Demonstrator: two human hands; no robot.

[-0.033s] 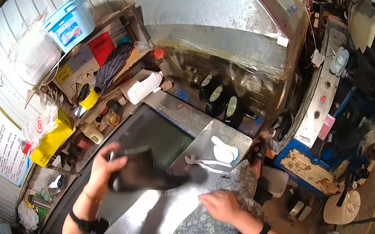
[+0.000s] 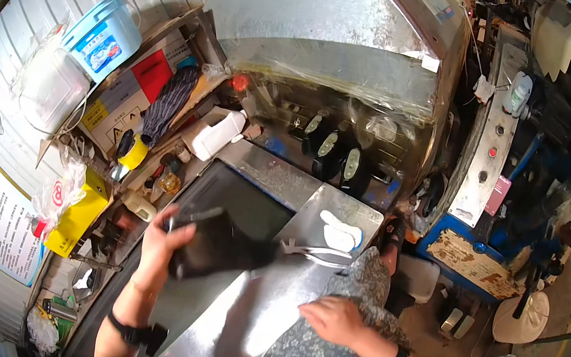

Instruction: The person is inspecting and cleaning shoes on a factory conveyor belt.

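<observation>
My left hand is closed round the wide end of a black boot, motion-blurred and held above the left side of the metal bench. The boot's narrow end points right, towards a pair of metal pincers. My right hand holds nothing and lies with fingers stretched out on the patterned cloth over my lap. Beyond the pincers, on the bench's far end, lies a pair of white soles.
Several dark shoes with pale soles stand under a metal hood. A dark conveyor belt runs along the bench. At left, a cluttered shelf holds a white jug and a blue bucket. A control panel stands at right.
The boot in my left hand has shifted slightly up and left, away from the pincers. My right hand has barely moved, a little to the left.
</observation>
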